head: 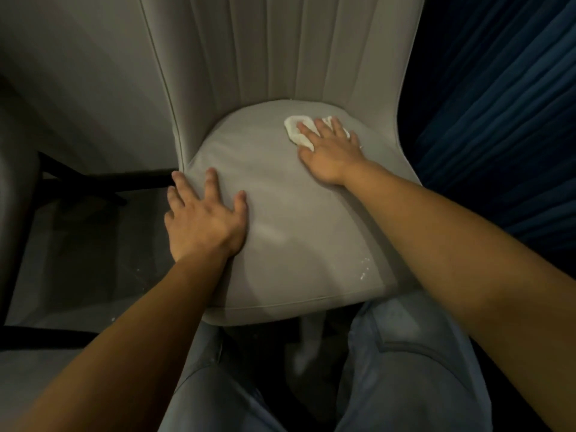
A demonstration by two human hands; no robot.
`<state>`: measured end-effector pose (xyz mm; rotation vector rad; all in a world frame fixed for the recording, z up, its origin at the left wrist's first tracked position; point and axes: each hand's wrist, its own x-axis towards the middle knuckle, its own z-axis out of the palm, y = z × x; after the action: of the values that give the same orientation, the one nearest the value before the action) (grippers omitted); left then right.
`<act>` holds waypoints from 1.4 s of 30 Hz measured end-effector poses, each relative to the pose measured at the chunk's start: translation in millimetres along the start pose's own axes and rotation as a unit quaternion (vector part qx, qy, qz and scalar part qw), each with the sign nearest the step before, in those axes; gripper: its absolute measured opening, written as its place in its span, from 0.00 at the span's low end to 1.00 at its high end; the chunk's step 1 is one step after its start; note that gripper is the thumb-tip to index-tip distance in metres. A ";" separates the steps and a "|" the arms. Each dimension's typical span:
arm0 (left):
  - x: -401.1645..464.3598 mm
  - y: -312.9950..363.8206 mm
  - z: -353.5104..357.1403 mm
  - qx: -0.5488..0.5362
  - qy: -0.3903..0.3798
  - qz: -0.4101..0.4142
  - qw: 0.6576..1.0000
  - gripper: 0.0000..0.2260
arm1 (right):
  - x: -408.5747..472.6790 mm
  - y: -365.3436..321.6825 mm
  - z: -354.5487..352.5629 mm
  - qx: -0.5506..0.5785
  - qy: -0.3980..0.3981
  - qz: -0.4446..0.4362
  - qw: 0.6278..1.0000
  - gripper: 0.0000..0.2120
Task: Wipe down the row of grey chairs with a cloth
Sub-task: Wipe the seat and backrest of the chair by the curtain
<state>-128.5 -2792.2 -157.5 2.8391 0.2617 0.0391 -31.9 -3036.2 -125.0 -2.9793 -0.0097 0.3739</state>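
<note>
A grey upholstered chair (280, 238) fills the middle of the view, its ribbed backrest rising at the top. My right hand (330, 154) lies flat on a crumpled white cloth (296, 132) at the back right of the seat cushion, fingers spread over it. My left hand (205, 219) rests palm down on the seat's left front edge, fingers apart, holding nothing. A few small white specks (364, 269) dot the seat near its front right edge.
A neighbouring grey chair (78, 73) stands at the left with black legs (93, 179) below it. Dark blue curtain folds (498, 104) hang at the right. My legs in blue jeans (399, 353) stand against the seat's front edge.
</note>
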 end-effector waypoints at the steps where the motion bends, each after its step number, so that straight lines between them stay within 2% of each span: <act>1: -0.2 0.9 -1.4 0.005 -0.001 0.005 1.000 0.35 | -20.1 3.1 2.9 0.001 -0.001 -0.012 1.000 0.28; 5: 0.0 -1.1 -4.1 0.016 -0.019 0.030 0.999 0.36 | -122.2 17.6 17.9 -0.017 0.000 -0.046 0.999 0.28; 9: 3.5 -1.9 -5.6 0.014 -0.048 0.034 0.998 0.39 | -219.6 25.4 33.0 -0.020 -0.003 -0.029 0.999 0.28; 13: 2.8 -4.9 -8.1 0.017 -0.052 0.046 0.997 0.40 | -258.6 27.2 41.8 -0.024 -0.010 -0.024 0.999 0.30; 17: 2.1 -1.6 -7.7 0.053 -0.037 0.081 0.995 0.39 | -217.0 36.4 34.1 -0.019 0.006 -0.018 1.000 0.29; 20: 6.3 0.0 -7.5 0.071 -0.041 0.133 0.988 0.37 | -144.4 43.1 20.8 -0.025 0.018 0.004 1.000 0.27; 25: 10.2 -3.3 -7.8 0.069 -0.073 0.153 0.983 0.41 | -24.5 49.2 -11.6 0.003 -0.015 0.040 0.999 0.27; 30: 13.7 -4.7 -5.1 0.049 -0.078 0.155 0.984 0.42 | 5.0 47.3 -22.4 0.037 -0.030 0.065 0.997 0.28; 33: 15.7 -7.1 -0.7 0.044 -0.064 0.155 0.985 0.41 | -31.5 53.8 -10.2 0.019 0.002 0.045 0.999 0.27; 38: 18.4 -9.1 6.0 0.039 -0.054 0.154 0.986 0.41 | -155.2 73.4 19.5 0.030 0.040 0.017 0.999 0.26; 42: 16.1 -8.7 5.4 0.044 -0.053 0.156 0.985 0.41 | -241.3 53.3 41.0 0.040 0.071 0.002 0.997 0.29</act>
<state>-113.9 -2782.5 -165.2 2.9303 -0.2093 -0.0601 -276.5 -3089.1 -112.5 -2.9186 0.0257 0.1576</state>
